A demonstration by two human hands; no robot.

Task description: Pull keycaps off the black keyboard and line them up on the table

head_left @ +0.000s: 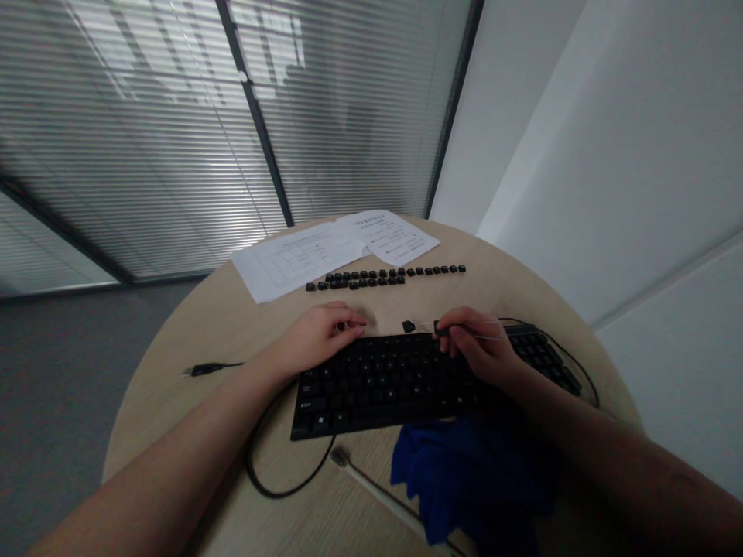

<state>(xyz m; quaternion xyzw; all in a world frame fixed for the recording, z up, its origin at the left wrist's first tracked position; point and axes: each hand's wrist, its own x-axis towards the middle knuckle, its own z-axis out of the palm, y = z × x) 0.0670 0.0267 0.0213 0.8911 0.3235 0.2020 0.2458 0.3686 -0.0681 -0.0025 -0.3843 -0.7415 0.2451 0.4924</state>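
Observation:
In my right hand (473, 340), closed above the keyboard's upper right part, is a wire keycap puller (439, 329) with a dark grip; thin wires stick out on both sides. At its left wire end a black keycap (409, 326) lies on or just above the table; I cannot tell whether the wires grip it. My left hand (319, 334) rests by the upper left edge of the black keyboard (371, 387), fingers loosely curled, thumb and fingertips slightly apart, nothing visible between them. Black keycaps (363, 282) stand in two rows beyond the keyboard.
Printed papers (307, 255) lie at the round table's (493, 271) far side. A USB plug (200, 370) sits on the left, its cable looping below the keyboard. In front are a toothbrush (377, 489) and a blue cloth (458, 472). A white wall stands to the right.

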